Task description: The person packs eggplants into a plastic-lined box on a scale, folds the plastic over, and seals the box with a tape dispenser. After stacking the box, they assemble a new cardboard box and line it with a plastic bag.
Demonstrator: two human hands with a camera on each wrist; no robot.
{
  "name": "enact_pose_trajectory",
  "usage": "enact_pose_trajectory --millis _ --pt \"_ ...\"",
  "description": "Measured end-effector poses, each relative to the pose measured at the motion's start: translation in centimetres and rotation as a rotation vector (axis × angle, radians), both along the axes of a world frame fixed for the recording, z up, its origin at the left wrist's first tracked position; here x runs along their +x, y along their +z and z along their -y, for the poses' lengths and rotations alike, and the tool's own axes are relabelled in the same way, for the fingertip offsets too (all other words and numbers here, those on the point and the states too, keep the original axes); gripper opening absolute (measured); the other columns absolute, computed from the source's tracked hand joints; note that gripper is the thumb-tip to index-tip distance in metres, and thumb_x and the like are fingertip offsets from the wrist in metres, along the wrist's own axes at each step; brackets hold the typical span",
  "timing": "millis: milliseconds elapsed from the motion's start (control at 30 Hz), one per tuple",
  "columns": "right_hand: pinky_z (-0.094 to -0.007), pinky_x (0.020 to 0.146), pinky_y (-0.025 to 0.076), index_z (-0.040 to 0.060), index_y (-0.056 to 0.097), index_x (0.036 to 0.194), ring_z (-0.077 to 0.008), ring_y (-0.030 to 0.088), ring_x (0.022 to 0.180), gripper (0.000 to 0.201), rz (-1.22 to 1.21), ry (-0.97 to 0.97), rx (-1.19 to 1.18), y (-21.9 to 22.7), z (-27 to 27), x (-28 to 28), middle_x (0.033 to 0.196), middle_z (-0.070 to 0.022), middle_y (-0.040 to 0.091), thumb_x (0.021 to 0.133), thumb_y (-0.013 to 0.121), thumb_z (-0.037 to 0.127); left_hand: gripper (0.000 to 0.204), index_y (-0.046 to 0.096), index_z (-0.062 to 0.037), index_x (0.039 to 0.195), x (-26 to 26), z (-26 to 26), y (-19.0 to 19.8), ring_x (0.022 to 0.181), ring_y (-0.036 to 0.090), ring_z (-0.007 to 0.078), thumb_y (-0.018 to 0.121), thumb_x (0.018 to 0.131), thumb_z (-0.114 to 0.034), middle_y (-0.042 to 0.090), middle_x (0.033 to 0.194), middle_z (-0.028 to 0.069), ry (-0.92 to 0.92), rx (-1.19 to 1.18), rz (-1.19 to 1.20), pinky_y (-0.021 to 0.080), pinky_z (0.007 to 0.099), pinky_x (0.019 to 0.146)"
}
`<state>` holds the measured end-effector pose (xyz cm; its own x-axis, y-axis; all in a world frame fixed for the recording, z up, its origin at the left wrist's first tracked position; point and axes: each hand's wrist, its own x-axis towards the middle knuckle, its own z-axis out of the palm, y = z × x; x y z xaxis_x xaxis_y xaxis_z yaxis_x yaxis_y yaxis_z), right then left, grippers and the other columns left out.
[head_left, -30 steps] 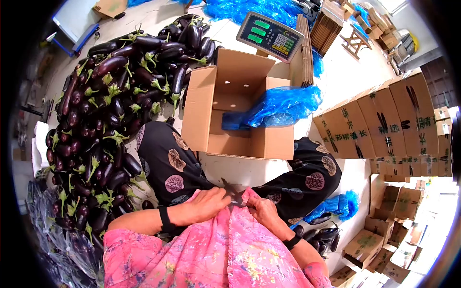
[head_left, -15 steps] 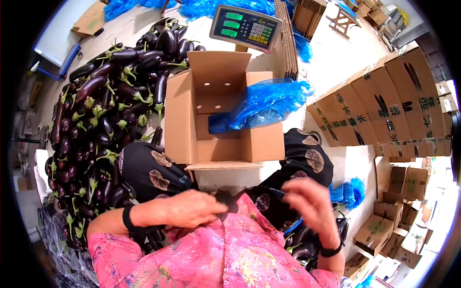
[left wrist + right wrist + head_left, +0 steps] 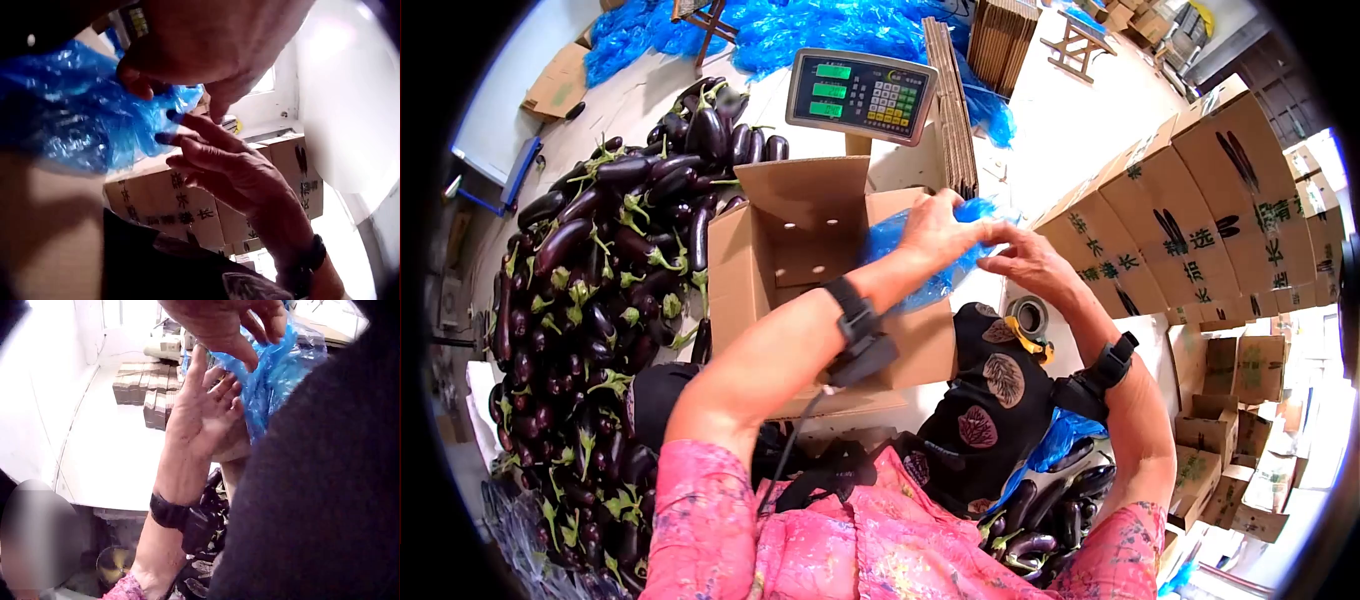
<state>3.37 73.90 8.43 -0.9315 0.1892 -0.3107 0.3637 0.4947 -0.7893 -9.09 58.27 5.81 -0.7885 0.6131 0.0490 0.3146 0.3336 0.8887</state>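
A crumpled blue plastic bag (image 3: 930, 288) hangs over the right side of an open cardboard box (image 3: 735, 262) in front of my knees. My left hand (image 3: 932, 238) reaches over the box and grips the bag's upper edge, its fingers curled on the film in the right wrist view. My right hand (image 3: 1040, 265) comes in from the other side, close to the left fingertips. In the left wrist view the right fingers (image 3: 215, 153) are fairly straight and spread, two tips showing bluish through the film (image 3: 134, 128).
Eggplants (image 3: 580, 300) lie heaped on my left, with a smaller group (image 3: 1050, 510) by my right leg. A digital scale (image 3: 860, 95) stands beyond the box, beside flattened cartons (image 3: 950, 110). Printed boxes (image 3: 1190, 200) are stacked at right. A tape roll (image 3: 1028, 315) lies near my right knee.
Both hands have gone from the pink top at my waist forward to the blue bag. The left now holds its edge and the right touches it. My view has shifted right.
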Motion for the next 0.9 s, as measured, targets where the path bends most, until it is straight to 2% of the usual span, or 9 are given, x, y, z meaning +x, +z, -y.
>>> enact_pose_trajectory --millis 100,267,400,467,567,667,700,733,900 --pt "-0.0297 0.077 0.054 0.0054 0.059 0.133 -0.0153 0.065 0.094 0.048 0.130 0.099 -0.164 2.2 1.4 -0.2 0.114 -0.0093 0.070 0.091 0.071 0.023 0.029 0.075 -0.0009 0.085 -0.9 -1.4 -0.6 0.078 0.071 0.0270 0.074 0.077 -0.028 0.074 0.083 0.0164 -0.080 0.102 0.287 0.056 0.0379 0.077" --pt "-0.0291 0.069 0.054 0.0057 0.069 0.122 -0.0118 0.065 0.078 0.031 0.221 0.263 -0.046 4.6 2.3 1.1 0.089 -0.0068 0.073 0.094 0.069 0.020 0.013 0.059 -0.0040 0.107 -5.3 6.1 2.2 0.090 0.066 0.0195 0.057 0.102 -0.016 0.065 0.103 0.0070 -0.057 0.532 0.933 0.056 0.0408 0.081" --pt "-0.0275 0.070 0.050 0.0019 0.072 0.109 -0.0114 0.061 0.075 0.024 -0.272 0.013 0.215 6.4 4.0 0.4 0.080 -0.0053 0.069 0.090 0.071 0.017 0.010 0.058 -0.0064 0.105 -7.4 12.3 5.3 0.089 0.065 0.0134 0.055 0.103 -0.016 0.066 0.100 0.0036 -0.165 0.664 0.916 0.057 0.0324 0.081" --pt "-0.0360 0.072 0.055 0.0035 0.072 0.107 -0.0243 0.069 0.084 0.025 -0.434 -0.131 0.340 9.1 5.4 -1.2 0.099 -0.0158 0.071 0.089 0.072 0.021 0.010 0.058 -0.0068 0.105 -6.9 14.9 7.4 0.087 0.064 0.0085 0.055 0.104 -0.016 0.066 0.097 0.0012 -0.244 0.571 0.840 0.055 0.0254 0.077" --pt "-0.0389 0.083 0.057 0.0089 0.066 0.124 -0.0273 0.065 0.106 0.047 -0.577 -0.160 0.383 11.0 6.5 -3.6 0.128 -0.0172 0.061 0.085 0.078 0.033 0.011 0.059 -0.0068 0.106 -5.7 18.3 9.7 0.081 0.059 0.0024 0.057 0.102 -0.016 0.063 0.092 -0.0029 -0.259 0.420 0.717 0.051 0.0207 0.072" --pt "-0.0421 0.097 0.052 0.0090 0.057 0.135 -0.0315 0.060 0.117 0.069 -0.780 0.198 0.500 10.3 7.3 -5.3 0.131 -0.0199 0.059 0.081 0.081 0.045 0.011 0.060 -0.0065 0.104 -5.9 21.8 10.5 0.079 0.056 0.0007 0.057 0.101 -0.017 0.060 0.090 -0.0050 -0.223 0.300 0.588 0.048 0.0195 0.071" --pt "-0.0444 0.105 0.047 0.0077 0.051 0.142 -0.0341 0.054 0.127 0.085 -0.484 0.239 0.170 10.4 8.1 -5.5 0.138 -0.0217 0.055 0.077 0.081 0.055 0.011 0.060 -0.0066 0.104 -6.2 23.1 10.6 0.080 0.055 0.0005 0.057 0.101 -0.017 0.060 0.090 -0.0052 -0.227 0.269 0.558 0.047 0.0193 0.072" --pt "-0.0441 0.103 0.049 0.0048 0.051 0.141 -0.0347 0.055 0.127 0.086 -0.380 0.288 0.185 10.1 9.1 -5.7 0.138 -0.0229 0.055 0.078 0.080 0.055 0.011 0.060 -0.0067 0.103 -6.5 24.4 10.8 0.081 0.054 0.0003 0.057 0.101 -0.017 0.059 0.089 -0.0054 -0.229 0.239 0.528 0.047 0.0192 0.072" --pt "-0.0361 0.079 0.056 0.0025 0.072 0.108 -0.0256 0.071 0.085 0.029 -0.060 0.460 0.027 7.1 12.5 -7.5 0.088 -0.0143 0.073 0.086 0.072 0.022 0.019 0.060 -0.0040 0.098 -8.6 29.2 11.2 0.084 0.049 0.0041 0.055 0.102 -0.022 0.055 0.087 -0.0052 -0.267 -0.072 0.143 0.043 0.0226 0.076"
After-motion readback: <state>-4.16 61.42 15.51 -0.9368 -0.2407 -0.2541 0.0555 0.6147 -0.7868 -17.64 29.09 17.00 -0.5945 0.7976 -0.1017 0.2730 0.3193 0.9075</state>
